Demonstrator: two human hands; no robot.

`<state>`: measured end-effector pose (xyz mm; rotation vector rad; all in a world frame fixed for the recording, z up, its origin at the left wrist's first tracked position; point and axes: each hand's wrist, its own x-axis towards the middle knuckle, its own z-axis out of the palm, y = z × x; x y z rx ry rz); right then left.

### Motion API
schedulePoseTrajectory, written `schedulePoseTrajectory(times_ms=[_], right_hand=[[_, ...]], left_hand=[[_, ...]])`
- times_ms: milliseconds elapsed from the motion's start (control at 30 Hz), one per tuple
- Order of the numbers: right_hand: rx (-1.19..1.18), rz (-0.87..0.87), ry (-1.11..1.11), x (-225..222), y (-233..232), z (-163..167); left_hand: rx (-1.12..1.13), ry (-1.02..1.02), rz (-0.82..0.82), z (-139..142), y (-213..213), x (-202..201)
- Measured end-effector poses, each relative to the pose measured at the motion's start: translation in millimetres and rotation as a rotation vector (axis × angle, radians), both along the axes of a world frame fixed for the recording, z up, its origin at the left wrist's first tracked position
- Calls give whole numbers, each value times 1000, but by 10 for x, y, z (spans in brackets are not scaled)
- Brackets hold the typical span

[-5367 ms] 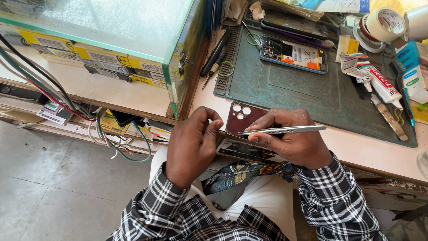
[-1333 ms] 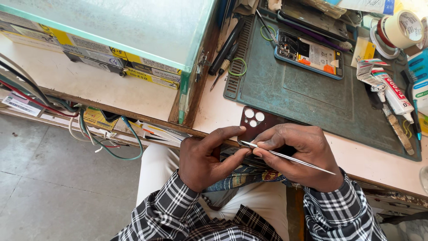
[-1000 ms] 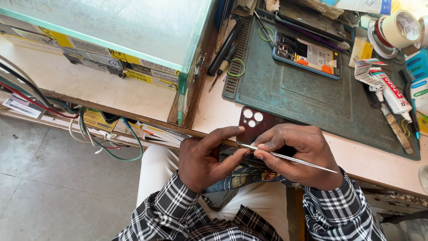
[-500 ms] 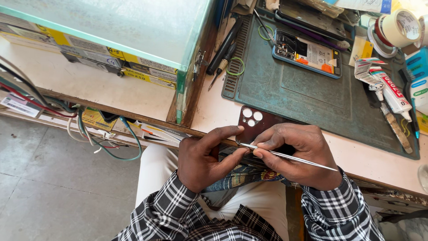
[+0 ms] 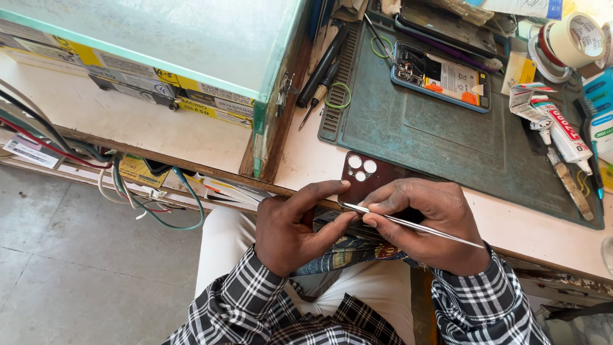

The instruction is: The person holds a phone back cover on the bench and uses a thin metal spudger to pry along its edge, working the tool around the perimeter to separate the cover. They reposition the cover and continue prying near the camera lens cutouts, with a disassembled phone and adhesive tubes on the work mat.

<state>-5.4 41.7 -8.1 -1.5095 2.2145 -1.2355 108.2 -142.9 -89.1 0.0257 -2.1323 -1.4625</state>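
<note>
Phone cover (image 5: 365,179): looks thin, light, stiff, maybe easy to scratch; best held by edges. Dark red, three round holes at corner. Sits at desk edge, by green mat (image 5: 440,140). Left hand (image 5: 295,227) curled round cover, thumb on its edge. Right hand (image 5: 429,223) pinched shut on tweezers (image 5: 408,222), tip touching cover edge.

Bright, even daylight, soft and diffuse; only faint shadows under the hands and along the near edge of the green work mat (image 5: 447,140). Pale washed-out sheen on the glass case (image 5: 159,38) left of the mat, slight overexposure on the tape roll (image 5: 575,38) at the mat's far right corner. Sharp at centre, mild wide-angle bending and softness toward frame edges.
</note>
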Motion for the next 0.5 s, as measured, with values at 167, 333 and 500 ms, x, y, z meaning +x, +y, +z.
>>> schedulePoseTrajectory(times_ms=[167,333,500], right_hand=[[28,12,48,-8,-25,4],[16,29,45,-11,-74,-28],[-30,27,52,-14,-29,-21]], left_hand=[[8,-16,-7,-9,-25,12],[15,10,-9,-29,-28,11],[-8,-8,10,-16,-28,5]])
